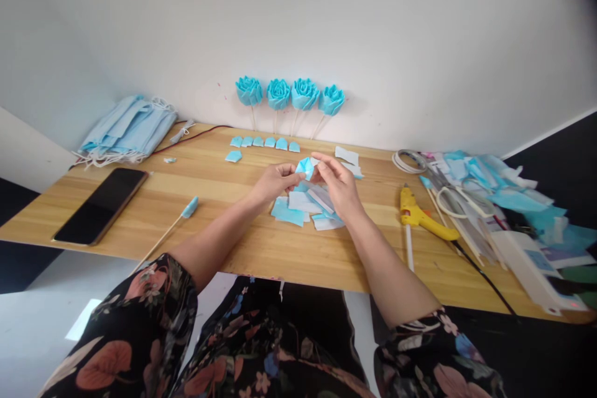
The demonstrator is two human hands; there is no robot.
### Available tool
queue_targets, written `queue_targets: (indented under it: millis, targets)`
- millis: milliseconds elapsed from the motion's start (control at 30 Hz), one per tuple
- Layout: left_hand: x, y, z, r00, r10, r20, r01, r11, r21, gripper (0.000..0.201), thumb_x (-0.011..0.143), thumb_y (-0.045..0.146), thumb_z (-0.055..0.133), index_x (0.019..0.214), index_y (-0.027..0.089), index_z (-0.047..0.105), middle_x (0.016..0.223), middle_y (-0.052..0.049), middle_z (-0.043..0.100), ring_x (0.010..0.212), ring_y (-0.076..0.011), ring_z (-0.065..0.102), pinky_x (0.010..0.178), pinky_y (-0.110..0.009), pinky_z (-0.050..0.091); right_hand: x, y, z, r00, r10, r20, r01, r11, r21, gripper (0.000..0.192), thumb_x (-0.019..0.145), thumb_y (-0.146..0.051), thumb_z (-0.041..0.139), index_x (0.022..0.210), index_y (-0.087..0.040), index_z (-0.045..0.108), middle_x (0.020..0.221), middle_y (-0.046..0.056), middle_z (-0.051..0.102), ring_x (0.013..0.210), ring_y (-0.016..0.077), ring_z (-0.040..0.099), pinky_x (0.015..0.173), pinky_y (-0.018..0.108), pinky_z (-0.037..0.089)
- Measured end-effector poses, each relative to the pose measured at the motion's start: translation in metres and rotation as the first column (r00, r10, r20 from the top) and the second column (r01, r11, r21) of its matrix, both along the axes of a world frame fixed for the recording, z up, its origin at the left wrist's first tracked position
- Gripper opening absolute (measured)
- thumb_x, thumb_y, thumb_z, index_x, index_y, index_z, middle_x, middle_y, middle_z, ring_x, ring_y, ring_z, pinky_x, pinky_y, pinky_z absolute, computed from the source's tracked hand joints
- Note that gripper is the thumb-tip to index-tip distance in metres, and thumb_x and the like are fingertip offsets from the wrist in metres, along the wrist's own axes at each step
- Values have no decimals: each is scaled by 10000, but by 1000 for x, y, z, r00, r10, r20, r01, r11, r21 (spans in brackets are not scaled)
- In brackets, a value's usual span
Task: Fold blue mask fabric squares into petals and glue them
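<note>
Left hand: is pinching the folded blue piece between thumb and fingers.
Right hand: is curving its fingers to the piece's right edge; whether they are pressing together there, I cannot tell.
Folded piece's place: is sitting between both hands, just above the loose cut pieces, which are overlapping on the wooden table.
Petals: six are lying in a row behind the hands, a seventh piece resting just in front at the left.
Roses: four are leaning on the wall on thin sticks.
Blue-tipped stick: is lying near the phone, whose dark screen is facing up.
Masks: are lying stacked at the back left.
Glue gun: is showing its yellow body; its marking is too small to read.
Power strip: is bearing a bluish label, too blurred to read, and is glowing red near one end.
Scissors: are lying beside blue scraps.
</note>
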State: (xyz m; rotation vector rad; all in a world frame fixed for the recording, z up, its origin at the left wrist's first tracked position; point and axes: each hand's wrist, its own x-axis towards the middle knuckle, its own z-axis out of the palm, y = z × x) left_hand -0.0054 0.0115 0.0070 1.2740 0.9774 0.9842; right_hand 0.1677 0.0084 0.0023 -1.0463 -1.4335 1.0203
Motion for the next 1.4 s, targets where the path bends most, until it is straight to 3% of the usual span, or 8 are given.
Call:
queue_targets:
  millis: [167,367,533,767,933,1133,1267,1400]
  targets:
    - [2,-2,0,1000,-4,-16,4,1000,-10,305,728,376,718,637,157,526,565,42,483,535,-65,422,550,-224,333,0,5,-8,998,55,-35,-56,998,-17,468,791,-484,716,1188,-242,662,804,-14,581,739,141,542,719,288,479]
    - [3,-3,1,998,-32,-51,33,999,3,336,721,393,719,619,166,494,557,46,462,526,-64,401,526,-222,310,1,7,-14,998,4,62,-9,997,74,372,831,-419,671,1146,-222,687,697,-48,475,633,106,441,604,245,388]
    - [3,-2,0,997,-45,-62,46,999,13,328,725,396,710,624,167,498,562,45,458,528,-66,406,528,-222,303,1,5,-11,998,-11,66,6,996,84,336,865,-439,633,1129,-242,696,711,-34,501,655,125,489,653,265,449]
    - [3,0,-4,996,-44,-76,47,998,30,343,715,423,707,617,166,502,555,41,462,525,-66,398,526,-224,295,1,4,-4,1000,5,-16,-5,1000,-31,488,834,-581,634,1202,-262,669,824,7,620,742,154,569,717,304,517]
    - [3,-1,-8,993,-47,-112,54,997,60,369,720,459,699,609,163,508,547,41,446,515,-62,372,510,-223,267,-2,4,-6,995,98,1,-98,995,-24,542,734,-453,765,1223,-244,658,778,-31,559,715,125,534,687,272,466]
    - [4,-2,-6,991,-56,-123,67,994,91,356,705,439,707,602,163,506,557,40,449,523,-63,362,509,-228,253,-1,4,-8,996,-20,91,16,999,41,378,801,-421,687,1121,-223,715,704,-43,462,623,101,421,580,245,380]
    - [5,-3,-4,990,-66,-129,77,993,85,334,720,391,700,582,165,496,556,37,464,527,-66,380,515,-228,268,1,4,-5,998,-33,50,33,999,3,422,838,-503,646,1153,-228,702,729,-20,543,651,121,486,608,258,424]
    - [5,-3,-7,984,-58,-166,68,996,55,315,731,384,693,591,164,518,557,33,476,520,-70,382,511,-229,262,0,5,-6,998,65,11,-65,998,-13,502,773,-481,730,1214,-250,667,881,6,650,781,145,584,705,273,478]
